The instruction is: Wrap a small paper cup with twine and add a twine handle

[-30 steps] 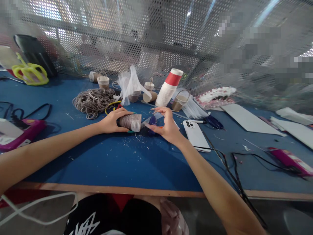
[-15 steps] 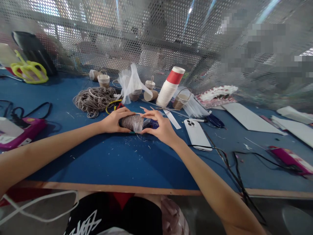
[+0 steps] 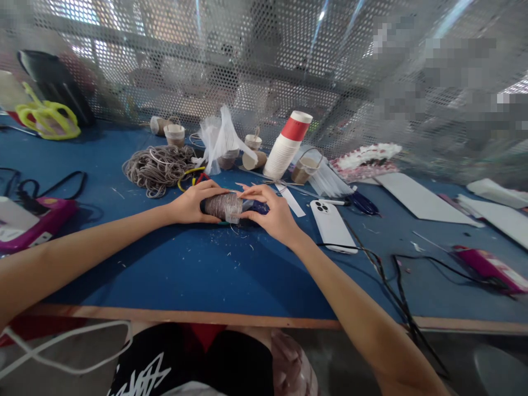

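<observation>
A cup-shaped piece wound with grey-brown cord lies on its side just above the table, a whitish translucent band at its right end. Wrapped around its left end is my left hand, thumb below and fingers over the top. My right hand pinches the whitish end, its fingertips above and its thumb underneath. Behind my left hand lie yellow-and-red-handled pliers or scissors, only partly showing. A dark blue item shows between my right thumb and fingers; I cannot make out what it is.
A heap of grey cord, small cord-wrapped cups and a stack of paper cups stand behind. To the right lie a white phone, black cables and white boards. A purple power strip sits left.
My right fingers have shifted slightly left and closed nearer the whitish end of the cord-wrapped cup. My left hand keeps its hold in the same place.
</observation>
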### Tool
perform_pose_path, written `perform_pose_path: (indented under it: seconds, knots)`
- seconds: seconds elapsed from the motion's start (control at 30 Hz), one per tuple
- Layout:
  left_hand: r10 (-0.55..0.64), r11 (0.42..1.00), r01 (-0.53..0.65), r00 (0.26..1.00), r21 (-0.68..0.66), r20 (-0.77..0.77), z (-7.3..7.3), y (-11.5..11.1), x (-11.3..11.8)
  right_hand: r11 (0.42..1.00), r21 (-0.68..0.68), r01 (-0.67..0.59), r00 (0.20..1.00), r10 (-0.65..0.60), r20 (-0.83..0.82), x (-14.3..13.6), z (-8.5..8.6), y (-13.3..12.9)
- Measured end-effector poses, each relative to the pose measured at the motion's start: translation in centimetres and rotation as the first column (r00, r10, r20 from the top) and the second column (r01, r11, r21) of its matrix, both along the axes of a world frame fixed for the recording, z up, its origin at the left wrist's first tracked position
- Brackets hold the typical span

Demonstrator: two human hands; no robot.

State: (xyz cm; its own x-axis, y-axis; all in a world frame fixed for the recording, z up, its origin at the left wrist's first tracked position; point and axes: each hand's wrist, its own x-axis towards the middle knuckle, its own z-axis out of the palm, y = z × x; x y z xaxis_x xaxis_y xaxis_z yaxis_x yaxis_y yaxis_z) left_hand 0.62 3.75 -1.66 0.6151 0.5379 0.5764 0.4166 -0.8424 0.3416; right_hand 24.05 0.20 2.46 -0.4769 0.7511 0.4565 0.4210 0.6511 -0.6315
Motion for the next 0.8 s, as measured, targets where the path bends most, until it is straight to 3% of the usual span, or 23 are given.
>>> perform_pose_path:
  seconds: [0.43,0.8]
  knots:
    - [-0.013,0.999,0.013,1.0,0.032,0.004,0.02,-0.16,0.16,0.992,-0.114,0.058,0.99,-0.072,-0.118,-0.3,-0.22,0.38]
    - [-0.009,0.999,0.01,1.0,0.031,-0.011,-0.06,-0.04,0.02,0.998,0.044,0.045,0.999,-0.046,0.02,-0.32,-0.41,-0.17]
